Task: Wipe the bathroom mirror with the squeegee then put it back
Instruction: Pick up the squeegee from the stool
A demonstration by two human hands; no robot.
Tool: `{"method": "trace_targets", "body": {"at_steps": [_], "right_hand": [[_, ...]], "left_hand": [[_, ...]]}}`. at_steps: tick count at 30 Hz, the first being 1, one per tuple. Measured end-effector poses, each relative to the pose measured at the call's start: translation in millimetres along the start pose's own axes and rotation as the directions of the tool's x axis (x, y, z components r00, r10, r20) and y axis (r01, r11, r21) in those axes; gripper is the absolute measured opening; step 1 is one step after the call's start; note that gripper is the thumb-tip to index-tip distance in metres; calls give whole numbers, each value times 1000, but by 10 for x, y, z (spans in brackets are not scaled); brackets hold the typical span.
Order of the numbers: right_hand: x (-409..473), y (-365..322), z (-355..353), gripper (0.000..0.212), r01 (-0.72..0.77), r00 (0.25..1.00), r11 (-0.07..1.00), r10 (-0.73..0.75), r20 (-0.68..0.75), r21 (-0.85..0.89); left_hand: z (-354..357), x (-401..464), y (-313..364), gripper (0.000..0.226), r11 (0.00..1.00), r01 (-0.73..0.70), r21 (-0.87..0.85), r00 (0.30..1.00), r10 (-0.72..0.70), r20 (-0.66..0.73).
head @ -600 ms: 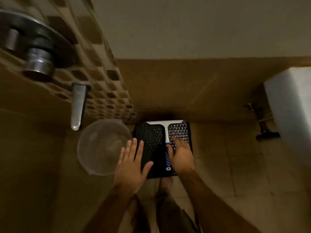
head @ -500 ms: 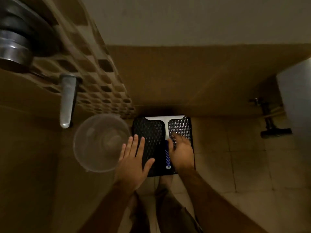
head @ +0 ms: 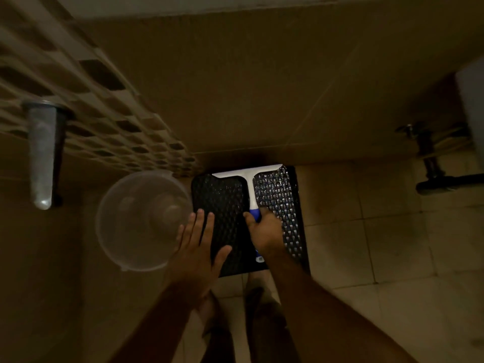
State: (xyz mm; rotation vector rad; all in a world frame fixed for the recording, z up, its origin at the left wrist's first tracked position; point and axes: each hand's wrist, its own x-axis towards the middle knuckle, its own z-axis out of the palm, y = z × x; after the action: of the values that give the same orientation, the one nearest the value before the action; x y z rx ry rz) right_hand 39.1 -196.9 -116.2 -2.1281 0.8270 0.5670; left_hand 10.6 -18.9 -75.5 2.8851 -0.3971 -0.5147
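Observation:
A squeegee (head: 251, 188) with a white blade and a blue handle lies flat on a black woven stool (head: 222, 200) against the wall. Its blade points at the wall. My right hand (head: 264, 231) lies over the blue handle, with thumb and fingers curled round it; blue shows between them and below my wrist. My left hand (head: 196, 247) hovers flat with straight fingers over the stool's left edge, holding nothing. No mirror is in view.
A translucent bucket (head: 104, 205) stands on the floor left of the stool, under a metal tap spout (head: 42, 155) on the tiled wall. At the right are a white fixture (head: 472, 100) and a wall valve with a dark hose (head: 429, 163). My feet stand below the stool.
My right hand has slid down from the stool's right half onto the blue handle and curled round it. My left hand stays flat. The camera has tilted downward.

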Motion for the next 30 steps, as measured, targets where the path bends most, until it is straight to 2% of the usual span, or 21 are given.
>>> {"method": "trace_targets", "body": {"at_steps": [2, 4, 8, 11, 14, 17, 20, 24, 30], "right_hand": [[-117, -68, -96, 32, 20, 1000, 997, -18, -18, 69], [-273, -146, -226, 27, 35, 999, 977, -37, 4, 212], [-671, -282, -546, 25, 118, 993, 925, -114, -33, 360], [-1049, -394, -790, 22, 218, 975, 880, -174, -142, 423], [-1501, -540, -1072, 23, 313, 935, 847, -195, -297, 429], [-1894, -689, -1332, 28, 398, 876, 817, -203, -437, 417], [-2189, -877, -1624, 32, 468, 818, 778, -202, -539, 419], [-2536, -1131, -2144, 33, 559, 705, 745, -195, -682, 365], [-2927, -1368, -3076, 35, 716, 526, 612, -158, -836, 335]], "left_hand": [[-146, -22, 0, 83, 1000, 15, 1, 1000, -15, 12], [-343, -45, 35, 84, 1000, 9, 17, 1000, -9, 7], [-780, -124, 154, 85, 995, -79, 53, 996, 81, -46], [-1069, -274, 196, 82, 985, -140, 96, 987, 147, -66], [-1414, -485, 225, 81, 952, -264, 158, 956, 280, -89], [-1803, -601, 261, 81, 880, -405, 249, 895, 437, -90], [-2222, -627, 356, 82, 826, -469, 313, 837, 529, -138], [-2889, -581, 672, 83, 814, -477, 331, 762, 571, -306], [-3847, -556, 1374, 86, 824, -467, 320, 623, 564, -543]]}}
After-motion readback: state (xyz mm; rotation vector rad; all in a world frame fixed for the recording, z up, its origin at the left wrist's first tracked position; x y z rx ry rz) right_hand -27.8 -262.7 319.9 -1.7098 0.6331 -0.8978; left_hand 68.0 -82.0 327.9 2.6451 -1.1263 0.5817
